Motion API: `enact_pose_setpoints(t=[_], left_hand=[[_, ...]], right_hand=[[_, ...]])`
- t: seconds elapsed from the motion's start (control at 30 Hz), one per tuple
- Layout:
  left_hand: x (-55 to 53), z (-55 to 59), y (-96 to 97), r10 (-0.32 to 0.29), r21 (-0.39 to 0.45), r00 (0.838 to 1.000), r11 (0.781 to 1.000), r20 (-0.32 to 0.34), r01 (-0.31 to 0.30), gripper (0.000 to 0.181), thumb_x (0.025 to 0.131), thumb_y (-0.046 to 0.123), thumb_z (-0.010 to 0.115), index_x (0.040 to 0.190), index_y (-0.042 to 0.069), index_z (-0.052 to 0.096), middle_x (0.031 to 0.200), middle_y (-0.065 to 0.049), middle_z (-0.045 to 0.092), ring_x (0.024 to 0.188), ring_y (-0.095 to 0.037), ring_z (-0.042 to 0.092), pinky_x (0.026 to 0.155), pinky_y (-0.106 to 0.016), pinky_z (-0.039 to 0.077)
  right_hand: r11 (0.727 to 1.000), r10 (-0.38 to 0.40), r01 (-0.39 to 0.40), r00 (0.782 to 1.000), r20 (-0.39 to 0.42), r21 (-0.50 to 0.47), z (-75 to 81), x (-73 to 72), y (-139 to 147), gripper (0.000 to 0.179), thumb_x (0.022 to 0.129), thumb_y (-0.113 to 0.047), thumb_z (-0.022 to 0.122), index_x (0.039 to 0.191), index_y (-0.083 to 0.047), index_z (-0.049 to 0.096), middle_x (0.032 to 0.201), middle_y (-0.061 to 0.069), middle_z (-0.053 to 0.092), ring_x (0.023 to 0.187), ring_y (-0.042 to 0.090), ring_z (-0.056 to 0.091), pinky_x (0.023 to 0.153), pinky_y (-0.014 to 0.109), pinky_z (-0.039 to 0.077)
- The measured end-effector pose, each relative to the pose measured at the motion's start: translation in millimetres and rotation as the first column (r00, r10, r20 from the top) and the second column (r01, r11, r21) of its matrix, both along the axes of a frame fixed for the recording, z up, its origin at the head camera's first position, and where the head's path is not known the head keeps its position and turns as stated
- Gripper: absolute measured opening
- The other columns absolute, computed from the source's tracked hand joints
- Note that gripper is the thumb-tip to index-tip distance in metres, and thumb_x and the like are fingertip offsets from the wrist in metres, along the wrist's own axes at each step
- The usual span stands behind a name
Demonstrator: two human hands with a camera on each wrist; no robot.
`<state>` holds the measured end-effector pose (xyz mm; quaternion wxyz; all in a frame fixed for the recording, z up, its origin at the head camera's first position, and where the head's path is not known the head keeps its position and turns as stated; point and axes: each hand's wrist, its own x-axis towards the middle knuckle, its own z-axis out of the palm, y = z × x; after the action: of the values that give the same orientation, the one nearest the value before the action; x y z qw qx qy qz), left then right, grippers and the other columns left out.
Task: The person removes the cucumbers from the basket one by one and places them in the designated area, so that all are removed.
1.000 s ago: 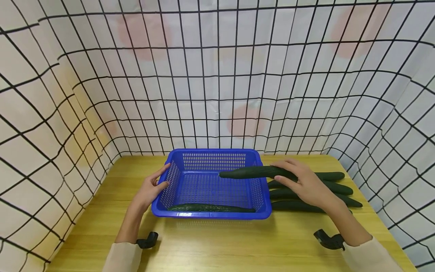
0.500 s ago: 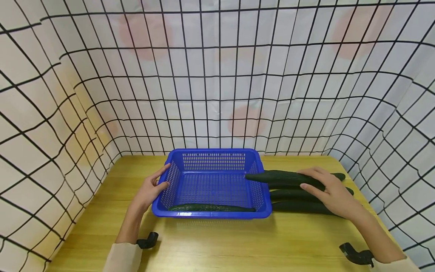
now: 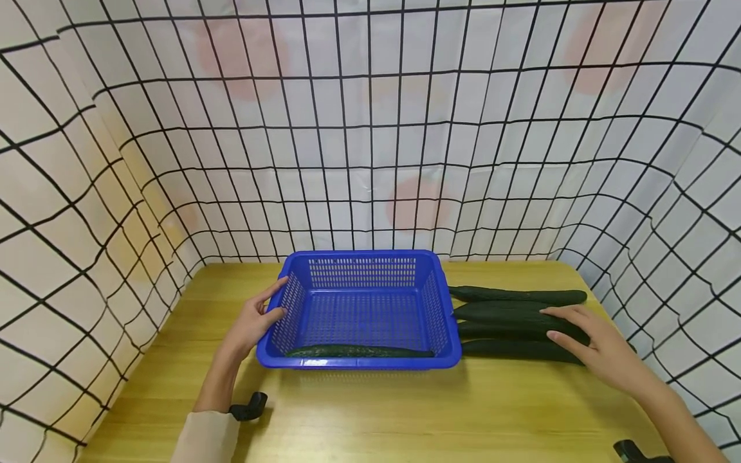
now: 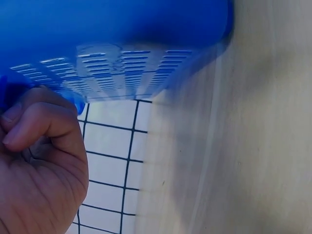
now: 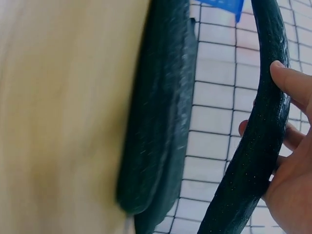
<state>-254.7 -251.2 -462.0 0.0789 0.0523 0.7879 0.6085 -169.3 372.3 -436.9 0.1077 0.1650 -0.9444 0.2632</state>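
Observation:
My left hand (image 3: 253, 325) grips the left rim of a blue plastic basket (image 3: 359, 363). In the left wrist view, curled fingers (image 4: 46, 119) meet the basket's edge. A dark green cucumber (image 3: 353, 352) lies inside along the near wall. To the right of the basket, my right hand (image 3: 599, 347) holds another cucumber (image 3: 500, 312) between thumb and fingers. The right wrist view shows this held cucumber (image 5: 265, 122) apart from the others. Under and beside it lie a far cucumber (image 3: 521, 296), a partly covered cucumber (image 3: 486, 331) and a near cucumber (image 3: 515, 349).
The light wooden table (image 3: 370, 418) extends in front of the basket. A white backdrop with black grid lines (image 3: 370, 128) rises behind and on both sides. Black wrist camera mounts (image 3: 250, 407) show near the forearms.
My right hand has moved right and down with the cucumber, whose tip was over the basket and is now over the row outside it. The left hand and basket stay in place.

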Motion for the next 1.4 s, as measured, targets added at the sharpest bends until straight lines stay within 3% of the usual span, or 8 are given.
enact_pose_setpoints(t=[0.17, 0.27, 0.37, 0.43, 0.63, 0.93, 1.23, 1.4], left_hand=[[-0.7, 0.8, -0.5, 0.012, -0.018, 1.0, 1.0, 0.004, -0.012, 0.069, 0.1, 0.007, 0.057, 0.162, 0.03, 0.036, 0.122, -0.037, 0.065, 0.08, -0.032, 0.076, 0.067, -0.042, 0.065], [0.0, 1.1, -1.1, 0.005, -0.026, 1.0, 1.0, 0.004, -0.005, 0.068, 0.101, 0.008, 0.057, 0.162, 0.03, 0.036, 0.12, -0.037, 0.066, 0.079, -0.032, 0.076, 0.067, -0.042, 0.065], [0.3, 1.5, -2.2, 0.007, -0.019, 1.0, 1.0, 0.005, -0.007, 0.068, 0.1, 0.008, 0.057, 0.161, 0.03, 0.037, 0.126, -0.037, 0.063, 0.082, -0.033, 0.076, 0.068, -0.043, 0.065], [0.1, 1.9, -3.0, 0.002, -0.009, 1.0, 1.0, 0.008, -0.002, 0.068, 0.101, 0.008, 0.057, 0.161, 0.031, 0.036, 0.132, -0.038, 0.06, 0.086, -0.034, 0.076, 0.07, -0.044, 0.065], [0.7, 3.9, -3.4, -0.013, 0.003, 1.0, 1.0, 0.022, 0.013, 0.069, 0.101, 0.008, 0.058, 0.162, 0.032, 0.036, 0.14, -0.038, 0.054, 0.092, -0.036, 0.075, 0.072, -0.046, 0.065], [0.8, 2.7, -3.0, -0.005, 0.013, 1.0, 1.0, 0.03, 0.005, 0.069, 0.101, 0.008, 0.057, 0.162, 0.03, 0.036, 0.13, -0.039, 0.06, 0.087, -0.035, 0.075, 0.07, -0.045, 0.065], [1.3, 2.3, -2.9, -0.003, 0.003, 1.0, 1.0, 0.029, 0.003, 0.069, 0.101, 0.008, 0.057, 0.162, 0.031, 0.035, 0.118, -0.037, 0.066, 0.084, -0.036, 0.076, 0.068, -0.045, 0.065], [1.2, 1.9, -3.3, -0.005, 0.007, 0.999, 1.0, 0.037, 0.005, 0.069, 0.101, 0.008, 0.057, 0.162, 0.031, 0.034, 0.122, -0.038, 0.065, 0.085, -0.038, 0.076, 0.069, -0.046, 0.065]], right_hand=[[1.0, -0.023, 0.023, 0.999, 0.043, -0.003, -12.4, 4.3, 13.1, 0.043, 0.1, -0.023, 0.068, 0.142, -0.017, 0.059, 0.139, 0.018, 0.058, 0.123, 0.044, 0.051, 0.087, 0.064, 0.046], [1.0, -0.017, 0.017, 1.0, 0.018, 0.027, -22.1, 6.4, 18.1, 0.043, 0.098, -0.022, 0.071, 0.14, -0.018, 0.062, 0.136, 0.011, 0.061, 0.124, 0.018, 0.054, 0.088, 0.046, 0.052], [0.999, 0.008, -0.007, 1.0, -0.021, 0.053, -33.1, 8.4, 17.9, 0.042, 0.095, -0.02, 0.074, 0.136, -0.021, 0.065, 0.13, 0.001, 0.063, 0.116, -0.01, 0.046, 0.082, 0.024, 0.05], [0.998, 0.029, -0.027, 0.999, -0.038, 0.062, -39.7, 9.9, 15.4, 0.042, 0.094, -0.02, 0.075, 0.135, -0.022, 0.066, 0.127, -0.002, 0.063, 0.115, -0.016, 0.041, 0.083, 0.022, 0.049], [0.993, 0.064, -0.057, 0.996, -0.066, 0.108, -52.4, 13.9, 3.4, 0.042, 0.091, -0.021, 0.078, 0.131, -0.028, 0.068, 0.123, -0.01, 0.065, 0.111, -0.002, 0.051, 0.083, 0.036, 0.051], [0.993, 0.057, -0.049, 0.996, -0.07, 0.109, -61.5, 14.0, -1.6, 0.039, 0.086, -0.022, 0.082, 0.124, -0.029, 0.071, 0.119, -0.007, 0.064, 0.108, 0.025, 0.055, 0.084, 0.052, 0.046], [0.993, 0.051, -0.042, 0.995, -0.084, 0.109, -64.3, 14.7, -2.6, 0.04, 0.083, -0.019, 0.084, 0.121, -0.028, 0.072, 0.116, -0.005, 0.063, 0.107, 0.03, 0.054, 0.084, 0.052, 0.042], [0.994, 0.048, -0.04, 0.995, -0.084, 0.102, -65.3, 14.7, -3.3, 0.04, 0.082, -0.019, 0.085, 0.119, -0.029, 0.072, 0.116, -0.006, 0.063, 0.107, 0.029, 0.054, 0.084, 0.052, 0.041]])
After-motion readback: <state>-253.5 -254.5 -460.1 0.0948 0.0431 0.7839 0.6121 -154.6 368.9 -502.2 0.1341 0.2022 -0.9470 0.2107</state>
